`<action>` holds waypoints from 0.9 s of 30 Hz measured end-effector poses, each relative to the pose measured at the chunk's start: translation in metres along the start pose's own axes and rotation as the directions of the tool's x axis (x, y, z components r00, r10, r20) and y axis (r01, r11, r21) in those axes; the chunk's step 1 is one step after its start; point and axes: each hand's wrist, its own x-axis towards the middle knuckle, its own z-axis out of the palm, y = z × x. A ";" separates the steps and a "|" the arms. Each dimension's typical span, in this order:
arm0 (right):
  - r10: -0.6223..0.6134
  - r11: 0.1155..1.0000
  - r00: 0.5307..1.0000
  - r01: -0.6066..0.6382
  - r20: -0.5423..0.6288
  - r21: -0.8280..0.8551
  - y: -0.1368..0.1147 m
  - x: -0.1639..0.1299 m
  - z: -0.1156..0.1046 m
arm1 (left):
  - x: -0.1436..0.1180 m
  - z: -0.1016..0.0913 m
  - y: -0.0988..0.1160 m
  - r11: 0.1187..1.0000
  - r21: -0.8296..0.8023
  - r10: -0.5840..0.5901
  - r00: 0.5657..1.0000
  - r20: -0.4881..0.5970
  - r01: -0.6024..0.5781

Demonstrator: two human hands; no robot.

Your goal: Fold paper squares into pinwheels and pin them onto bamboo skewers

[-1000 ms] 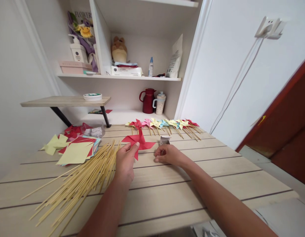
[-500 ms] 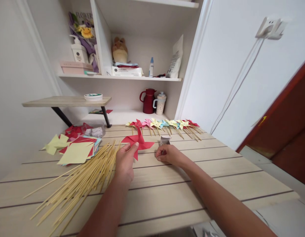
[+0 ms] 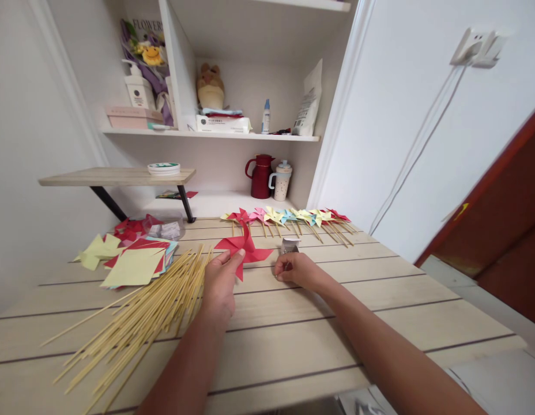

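Note:
Between the thumb and fingers of my left hand (image 3: 221, 279) is a red paper pinwheel (image 3: 249, 252), held a little above the table and without a stick showing. My right hand (image 3: 296, 270) is low over the table just right of it, with thumb and fingertips pinched together. Whatever those fingertips hold is too small to make out. Right behind that hand stands a small open box (image 3: 290, 245), partly covered by the fingers. Thin wooden sticks (image 3: 150, 317) lie in a loose pile left of my left hand.
Square coloured papers (image 3: 135, 266) are stacked at the left, beside a folded yellow pinwheel (image 3: 97, 252) and a clear container (image 3: 167, 229). Finished pinwheels on sticks (image 3: 293, 217) lie in a row along the back. A raised wooden shelf (image 3: 116, 177) overhangs the back left.
The red pinwheel has shifted very slightly to the right in my left hand. My right hand stays pinched in nearly the same place.

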 end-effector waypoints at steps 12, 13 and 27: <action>-0.037 0.999 0.997 0.036 -0.068 -0.018 -0.002 0.002 0.000 | 0.004 -0.002 -0.004 1.000 -0.011 0.012 0.998 0.055 -0.012; -0.046 0.999 0.995 0.045 -0.084 -0.014 -0.004 0.001 -0.002 | 0.004 -0.003 -0.004 1.000 -0.009 0.010 0.999 0.050 -0.010; -0.290 0.909 0.847 0.390 -0.447 0.149 -0.049 -0.021 -0.010 | -0.002 0.001 -0.004 0.963 0.200 0.167 0.983 0.077 -0.180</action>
